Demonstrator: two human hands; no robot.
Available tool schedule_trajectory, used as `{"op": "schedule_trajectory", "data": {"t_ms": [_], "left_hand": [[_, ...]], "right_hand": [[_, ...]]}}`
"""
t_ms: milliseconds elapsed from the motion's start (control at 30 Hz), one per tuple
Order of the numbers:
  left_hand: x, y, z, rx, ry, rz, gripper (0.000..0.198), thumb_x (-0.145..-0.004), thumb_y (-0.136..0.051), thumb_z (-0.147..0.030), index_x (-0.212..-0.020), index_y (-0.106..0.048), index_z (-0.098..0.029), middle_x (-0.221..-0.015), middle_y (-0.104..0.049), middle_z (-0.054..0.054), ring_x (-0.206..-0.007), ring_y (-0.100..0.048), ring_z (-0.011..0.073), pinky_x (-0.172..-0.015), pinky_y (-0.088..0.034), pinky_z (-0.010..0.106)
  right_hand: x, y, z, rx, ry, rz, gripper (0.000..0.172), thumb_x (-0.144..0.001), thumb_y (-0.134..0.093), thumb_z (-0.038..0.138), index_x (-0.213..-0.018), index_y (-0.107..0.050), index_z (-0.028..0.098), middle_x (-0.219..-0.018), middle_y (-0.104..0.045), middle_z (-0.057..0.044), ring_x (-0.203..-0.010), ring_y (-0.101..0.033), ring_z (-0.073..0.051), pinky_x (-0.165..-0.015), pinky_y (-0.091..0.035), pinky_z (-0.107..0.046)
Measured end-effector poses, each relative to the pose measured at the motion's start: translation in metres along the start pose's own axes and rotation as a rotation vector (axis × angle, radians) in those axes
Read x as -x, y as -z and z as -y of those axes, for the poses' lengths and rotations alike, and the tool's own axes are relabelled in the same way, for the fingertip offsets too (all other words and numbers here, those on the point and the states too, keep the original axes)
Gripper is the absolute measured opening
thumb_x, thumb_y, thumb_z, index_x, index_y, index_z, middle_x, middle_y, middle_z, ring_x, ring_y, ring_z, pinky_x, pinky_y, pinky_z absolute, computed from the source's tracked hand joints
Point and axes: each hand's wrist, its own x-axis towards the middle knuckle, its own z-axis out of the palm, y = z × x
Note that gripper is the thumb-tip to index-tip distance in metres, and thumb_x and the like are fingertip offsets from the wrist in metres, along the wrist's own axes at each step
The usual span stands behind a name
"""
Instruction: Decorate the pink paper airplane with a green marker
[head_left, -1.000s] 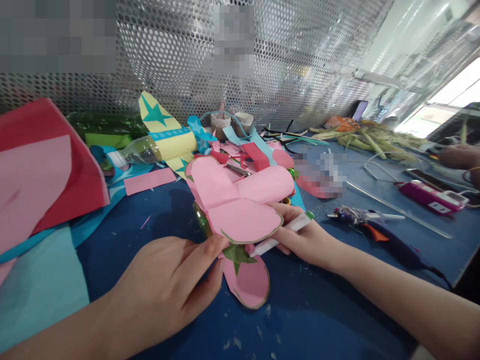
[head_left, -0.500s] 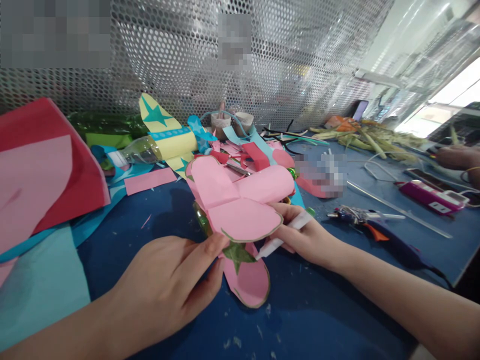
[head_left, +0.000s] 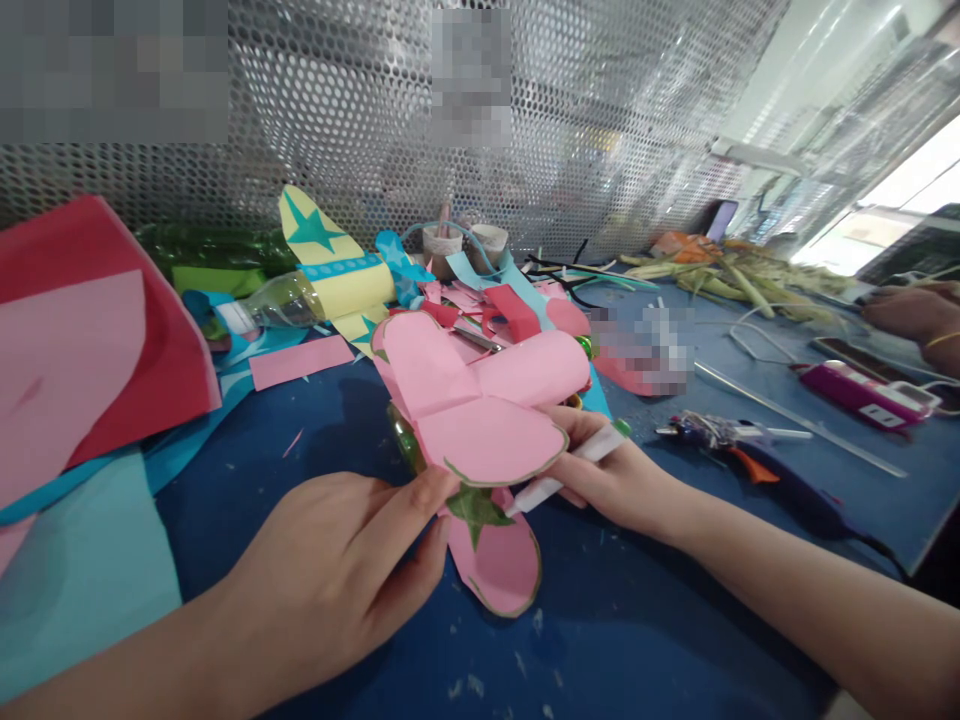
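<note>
My right hand [head_left: 611,485] has brought the tip of the slim white pen with a green end [head_left: 541,490] slightly outward, so it now lies at the right point of the dark green five-pointed star [head_left: 472,510]; a second ago it was closer to the star's middle. To me that puts the inking at this point's edge, with the star's body already green. I can't tell whether the tip touches.

My right fingers are closed round the pen. My left hand [head_left: 337,560] hasn't shifted: its fingers pinch the pink paper piece with rounded, dark-edged lobes [head_left: 487,438] just beside the star, its lowest lobe pointing toward the counter's [head_left: 637,640] near edge. Shiny green plastic [head_left: 405,440] shows under its left side. Toward the counter's right edge lies a dark blue glue gun with an orange trigger [head_left: 795,500], untouched.
</note>
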Motion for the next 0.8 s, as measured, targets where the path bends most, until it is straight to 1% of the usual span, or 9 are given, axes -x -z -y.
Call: {"op": "schedule_trajectory", "data": {"t_ms": [133, 233, 300, 333, 433, 533, 667, 733, 800], "left_hand": [[-0.004, 0.002, 0.0, -0.017, -0.008, -0.006, 0.014, -0.099, -0.042, -0.015, -0.104, -0.055, -0.014, -0.061, -0.069, 0.0, -0.047, -0.064, 0.0194, -0.045, -0.046, 0.033], [-0.009, 0.004, 0.0, -0.011, -0.017, -0.015, 0.017, -0.099, -0.039, -0.015, -0.092, -0.054, -0.018, -0.053, -0.062, -0.002, -0.04, -0.056, 0.0176, -0.04, -0.039, 0.031], [-0.01, 0.006, 0.0, 0.008, -0.033, -0.012, 0.019, -0.099, -0.039, -0.013, -0.088, -0.052, -0.02, -0.053, -0.06, -0.003, -0.041, -0.055, 0.0167, -0.04, -0.038, 0.031], [-0.01, 0.007, -0.001, 0.011, -0.04, -0.008, 0.018, -0.098, -0.039, -0.012, -0.089, -0.052, -0.019, -0.056, -0.062, -0.002, -0.043, -0.057, 0.0166, -0.042, -0.04, 0.031], [-0.009, 0.01, -0.004, -0.012, -0.06, -0.063, 0.016, -0.096, -0.041, -0.009, -0.092, -0.054, -0.018, -0.057, -0.064, -0.002, -0.044, -0.056, 0.0158, -0.044, -0.041, 0.031], [-0.007, 0.012, -0.008, -0.014, -0.087, -0.113, 0.014, -0.091, -0.046, -0.008, -0.095, -0.056, -0.016, -0.062, -0.069, 0.0, -0.048, -0.06, 0.0156, -0.047, -0.046, 0.031], [-0.007, 0.016, -0.011, -0.003, -0.08, -0.201, 0.019, -0.084, -0.055, -0.008, -0.1, -0.059, -0.017, -0.065, -0.072, 0.0, -0.052, -0.065, 0.0152, -0.05, -0.051, 0.029], [-0.007, 0.019, -0.011, 0.006, -0.019, -0.234, 0.02, -0.084, -0.055, -0.009, -0.1, -0.059, -0.019, -0.065, -0.072, -0.001, -0.052, -0.065, 0.0146, -0.052, -0.052, 0.028], [-0.008, 0.021, -0.01, 0.007, 0.064, -0.26, 0.017, -0.087, -0.052, -0.009, -0.098, -0.057, -0.02, -0.066, -0.071, -0.001, -0.054, -0.065, 0.0145, -0.055, -0.052, 0.028]], "right_hand": [[-0.001, -0.001, -0.001, -0.111, -0.003, -0.052, 0.032, -0.076, -0.068, 0.033, -0.058, -0.043, 0.022, -0.045, -0.041, 0.009, -0.036, -0.028, -0.005, -0.034, -0.02, -0.019], [0.0, -0.001, 0.003, -0.315, 0.046, -0.203, 0.036, -0.076, -0.068, 0.032, -0.054, -0.042, 0.022, -0.043, -0.035, 0.01, -0.036, -0.021, -0.005, -0.035, -0.017, -0.02], [0.0, 0.001, 0.007, -0.449, 0.098, -0.302, 0.036, -0.078, -0.064, 0.032, -0.05, -0.045, 0.021, -0.039, -0.028, 0.009, -0.038, -0.021, -0.007, -0.037, -0.023, -0.02], [0.001, 0.002, 0.01, -0.507, 0.12, -0.333, 0.036, -0.079, -0.061, 0.033, -0.049, -0.046, 0.022, -0.036, -0.023, 0.009, -0.038, -0.021, -0.008, -0.039, -0.027, -0.021], [0.001, 0.005, 0.018, -0.63, 0.138, -0.371, 0.036, -0.079, -0.058, 0.034, -0.046, -0.048, 0.023, -0.034, -0.012, 0.008, -0.04, -0.017, -0.011, -0.04, -0.029, -0.022], [-0.001, 0.007, 0.021, -0.655, 0.138, -0.406, 0.036, -0.078, -0.057, 0.035, -0.044, -0.05, 0.023, -0.034, -0.008, 0.008, -0.04, -0.013, -0.012, -0.04, -0.029, -0.024], [-0.003, 0.008, 0.02, -0.594, 0.175, -0.414, 0.037, -0.081, -0.054, 0.036, -0.046, -0.051, 0.024, -0.035, -0.007, 0.008, -0.038, -0.011, -0.012, -0.041, -0.029, -0.026], [-0.003, 0.007, 0.02, -0.572, 0.186, -0.415, 0.039, -0.082, -0.055, 0.038, -0.046, -0.051, 0.024, -0.035, -0.007, 0.008, -0.037, -0.013, -0.012, -0.041, -0.03, -0.026], [-0.002, 0.006, 0.018, -0.559, 0.178, -0.424, 0.04, -0.081, -0.058, 0.04, -0.046, -0.053, 0.024, -0.034, -0.012, 0.007, -0.037, -0.015, -0.012, -0.041, -0.031, -0.026]]}}
